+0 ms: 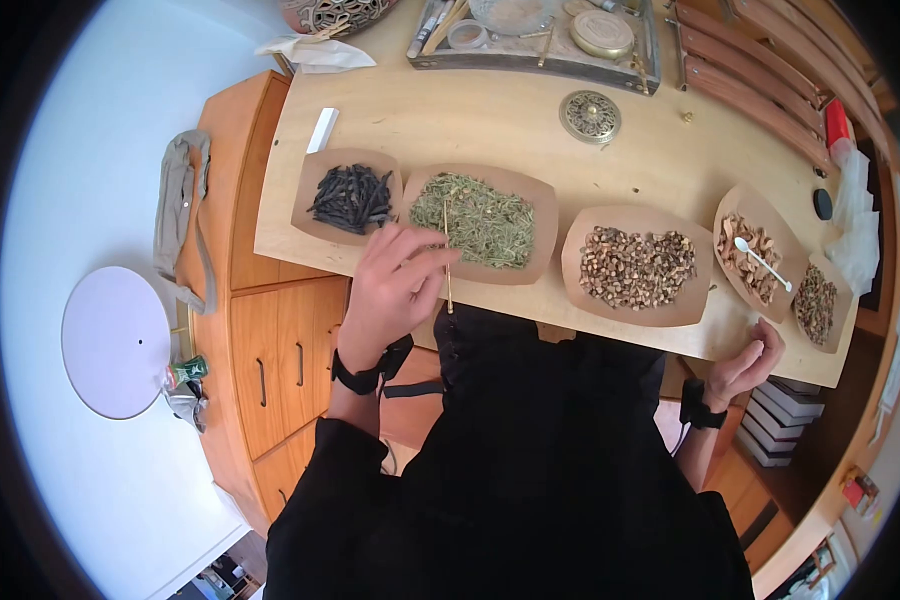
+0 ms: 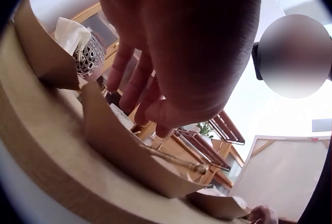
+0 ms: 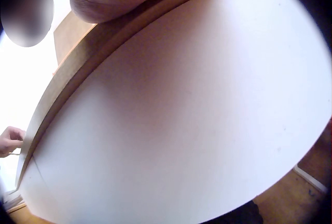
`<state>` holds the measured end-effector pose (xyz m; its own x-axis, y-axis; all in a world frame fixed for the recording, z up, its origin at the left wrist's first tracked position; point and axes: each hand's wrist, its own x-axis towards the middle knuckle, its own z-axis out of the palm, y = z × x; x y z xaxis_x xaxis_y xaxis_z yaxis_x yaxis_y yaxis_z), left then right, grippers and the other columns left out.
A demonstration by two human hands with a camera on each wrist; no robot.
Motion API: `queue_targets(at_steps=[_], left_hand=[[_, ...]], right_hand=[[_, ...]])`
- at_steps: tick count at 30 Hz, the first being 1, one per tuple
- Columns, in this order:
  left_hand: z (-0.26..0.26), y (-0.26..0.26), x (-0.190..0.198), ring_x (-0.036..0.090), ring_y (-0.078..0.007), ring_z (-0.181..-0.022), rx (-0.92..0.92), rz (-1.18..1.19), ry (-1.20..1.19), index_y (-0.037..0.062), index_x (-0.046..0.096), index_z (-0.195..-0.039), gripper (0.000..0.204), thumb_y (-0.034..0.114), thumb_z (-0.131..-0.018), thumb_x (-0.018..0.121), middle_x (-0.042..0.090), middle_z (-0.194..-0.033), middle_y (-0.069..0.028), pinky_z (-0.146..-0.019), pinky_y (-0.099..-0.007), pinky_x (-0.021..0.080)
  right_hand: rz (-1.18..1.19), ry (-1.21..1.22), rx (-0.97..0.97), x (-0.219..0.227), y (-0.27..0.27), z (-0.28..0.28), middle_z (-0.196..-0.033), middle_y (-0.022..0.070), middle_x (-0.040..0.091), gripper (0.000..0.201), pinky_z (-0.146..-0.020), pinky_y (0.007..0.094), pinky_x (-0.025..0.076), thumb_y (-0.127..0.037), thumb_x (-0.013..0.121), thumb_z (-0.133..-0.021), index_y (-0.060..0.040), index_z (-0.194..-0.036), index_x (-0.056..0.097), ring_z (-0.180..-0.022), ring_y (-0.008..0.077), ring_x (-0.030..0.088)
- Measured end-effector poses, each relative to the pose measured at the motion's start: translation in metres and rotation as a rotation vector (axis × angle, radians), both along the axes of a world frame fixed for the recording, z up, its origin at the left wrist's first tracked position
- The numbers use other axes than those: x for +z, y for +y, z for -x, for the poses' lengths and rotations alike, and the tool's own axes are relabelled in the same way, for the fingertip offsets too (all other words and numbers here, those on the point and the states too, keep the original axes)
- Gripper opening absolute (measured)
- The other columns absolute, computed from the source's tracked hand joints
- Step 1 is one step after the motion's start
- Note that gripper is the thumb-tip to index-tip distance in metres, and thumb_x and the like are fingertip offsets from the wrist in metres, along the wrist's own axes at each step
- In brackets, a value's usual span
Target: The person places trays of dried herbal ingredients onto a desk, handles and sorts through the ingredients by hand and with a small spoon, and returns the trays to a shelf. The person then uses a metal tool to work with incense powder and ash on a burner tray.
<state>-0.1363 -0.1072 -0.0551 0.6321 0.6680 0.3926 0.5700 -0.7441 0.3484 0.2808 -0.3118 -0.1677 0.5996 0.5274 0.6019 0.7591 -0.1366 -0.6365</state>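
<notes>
My left hand [image 1: 398, 285] hovers over the near edge of a brown paper tray of dried green herb [image 1: 495, 225], its fingers loosely bent. A thin gold-coloured stick [image 1: 449, 285] lies across that tray, one end jutting past the near rim. The fingertips overlap the stick in the head view; in the left wrist view the gold stick [image 2: 179, 159], with an ornate end, shows just below them. My right hand [image 1: 745, 365] rests at the table's front edge with relaxed fingers. Nearest to it is a tray of brown chips [image 1: 748, 275] with a small white spoon [image 1: 760, 262] on top.
Trays of black pieces [image 1: 352, 198], brown chunks [image 1: 638, 268] and reddish-brown bits [image 1: 816, 305] share the wooden table [image 1: 450, 115]. Behind are a pierced brass lid [image 1: 590, 117], a tray of implements [image 1: 530, 60] and a brown slatted rack [image 1: 750, 75]. A white block [image 1: 322, 130] lies at left.
</notes>
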Motion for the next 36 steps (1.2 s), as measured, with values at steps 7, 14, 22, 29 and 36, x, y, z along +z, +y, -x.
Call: queue_targets(at_steps=[7,14,22,29,36], left_hand=[[-0.042,0.023,0.036,0.062,-0.0343,-0.104,-0.15,0.266,0.083,0.009,0.074,-0.119,0.036,0.011,-0.083,0.08,0.065,-0.12,-0.0113,-0.088,-0.0425,0.053],[-0.058,0.035,0.021,0.053,-0.035,-0.119,-0.213,0.315,0.348,0.0117,0.067,-0.131,0.051,0.013,-0.082,0.079,0.057,-0.128,-0.012,-0.101,-0.044,0.049],[-0.061,0.042,0.015,0.054,-0.0343,-0.114,-0.277,0.469,0.27,0.0069,0.068,-0.115,0.037,0.001,-0.08,0.076,0.057,-0.116,-0.0109,-0.098,-0.0439,0.047],[-0.059,0.046,0.016,0.061,-0.035,-0.106,-0.24,0.44,0.201,0.0062,0.069,-0.111,0.03,-0.001,-0.082,0.074,0.063,-0.109,-0.0123,-0.092,-0.0425,0.05],[-0.054,0.042,0.041,0.068,-0.0311,-0.095,-0.164,0.474,0.055,0.0073,0.073,-0.114,0.028,0.002,-0.087,0.075,0.071,-0.109,-0.0122,-0.084,-0.0369,0.055]], right_hand=[[-0.014,0.01,0.002,0.0,0.0,0.0,-0.106,0.0142,0.062,0.031,-0.085,0.0362,0.048,-0.016,0.046,-0.102,0.0059,-0.113,0.064,-0.092,0.0246,0.058],[-0.001,-0.005,-0.021,0.004,0.002,0.004,-0.104,0.0143,0.064,0.032,-0.082,0.0357,0.049,-0.019,0.047,-0.101,0.0054,-0.113,0.065,-0.089,0.0251,0.059],[0.032,-0.044,-0.013,0.005,0.001,0.003,-0.104,0.0155,0.064,0.034,-0.08,0.0365,0.05,-0.02,0.046,-0.101,0.0051,-0.111,0.066,-0.09,0.0268,0.061],[0.034,-0.089,-0.011,0.005,0.001,0.001,-0.105,0.017,0.065,0.034,-0.08,0.0372,0.051,-0.019,0.046,-0.101,0.005,-0.11,0.067,-0.092,0.0289,0.062],[0.03,-0.068,-0.013,0.005,0.002,0.003,-0.105,0.017,0.065,0.033,-0.081,0.0373,0.051,-0.018,0.046,-0.101,0.0045,-0.11,0.068,-0.092,0.0289,0.062]])
